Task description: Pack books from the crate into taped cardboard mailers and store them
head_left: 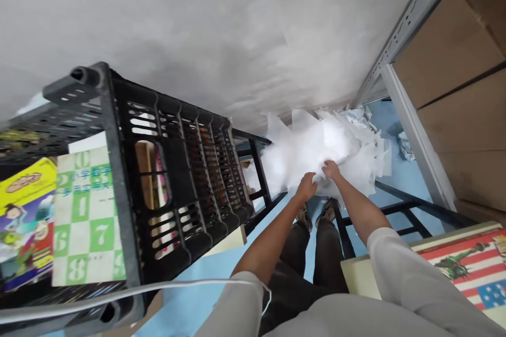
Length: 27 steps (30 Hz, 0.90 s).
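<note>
A large loose heap of thin white sheets (292,152), which look like paper or packing film, lies low against the wall in front of me. My left hand (307,186) is at the near edge of the heap, its fingers closed on a white sheet. Just to the right and slightly farther in, my right hand (330,169) has its fingers curled on the sheets too. Only a small gap separates the two hands. The brightest part of the heap is overexposed, so single sheets are hard to make out there.
A black plastic crate (185,168) with books stands at left, including a green-checked book (89,216). A white cable (177,285) crosses in front of it. Cardboard boxes (466,105) fill a metal rack (421,137) at right. Black frame bars (259,168) flank the blue floor (190,295).
</note>
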Each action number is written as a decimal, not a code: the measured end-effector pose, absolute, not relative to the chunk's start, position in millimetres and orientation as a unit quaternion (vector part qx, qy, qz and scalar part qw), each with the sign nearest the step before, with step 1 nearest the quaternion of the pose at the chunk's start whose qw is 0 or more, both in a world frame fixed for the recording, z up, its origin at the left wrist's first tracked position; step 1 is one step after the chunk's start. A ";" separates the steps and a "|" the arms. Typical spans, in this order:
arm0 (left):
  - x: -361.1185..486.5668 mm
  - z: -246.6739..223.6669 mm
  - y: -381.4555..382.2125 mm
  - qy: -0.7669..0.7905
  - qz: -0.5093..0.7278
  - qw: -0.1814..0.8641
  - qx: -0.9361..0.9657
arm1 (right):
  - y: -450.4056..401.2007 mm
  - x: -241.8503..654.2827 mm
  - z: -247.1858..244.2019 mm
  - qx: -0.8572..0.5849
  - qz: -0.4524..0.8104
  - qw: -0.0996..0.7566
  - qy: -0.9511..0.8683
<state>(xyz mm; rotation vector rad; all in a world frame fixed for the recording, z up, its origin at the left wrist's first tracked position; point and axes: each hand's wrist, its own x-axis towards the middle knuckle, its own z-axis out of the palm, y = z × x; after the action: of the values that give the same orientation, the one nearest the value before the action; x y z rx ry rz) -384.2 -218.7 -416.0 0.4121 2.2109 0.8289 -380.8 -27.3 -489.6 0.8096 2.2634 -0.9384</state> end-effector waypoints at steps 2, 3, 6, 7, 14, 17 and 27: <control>-385.9 -409.7 -220.4 0.859 0.322 0.365 0.157 | -25.7 -381.8 -479.8 0.329 -0.387 0.223 0.832; -386.9 -404.9 -220.3 0.860 0.321 0.366 0.156 | -24.2 -383.0 -472.3 0.348 -0.404 0.197 0.823; -389.9 -383.6 -216.4 0.858 0.321 0.367 0.163 | -18.2 -389.5 -440.2 0.387 -0.440 0.125 0.801; -390.6 -374.5 -213.9 0.856 0.323 0.367 0.167 | -15.8 -391.9 -427.0 0.392 -0.451 0.103 0.795; -390.5 -289.4 -186.8 0.844 0.347 0.360 0.193 | 1.6 -391.7 -316.1 0.376 -0.474 0.029 0.795; -389.3 -246.1 -177.2 0.831 0.357 0.353 0.240 | 9.3 -375.3 -264.1 0.381 -0.460 0.013 0.802; -369.1 -115.4 -170.4 0.783 0.308 0.338 0.421 | 17.8 -218.8 -96.3 0.487 -0.416 -0.095 0.762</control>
<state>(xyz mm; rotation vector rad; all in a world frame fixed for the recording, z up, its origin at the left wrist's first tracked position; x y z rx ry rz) -369.1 -170.4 -115.4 1.0977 2.0408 0.8032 -218.8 17.8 -96.3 1.6294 2.5505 -1.3941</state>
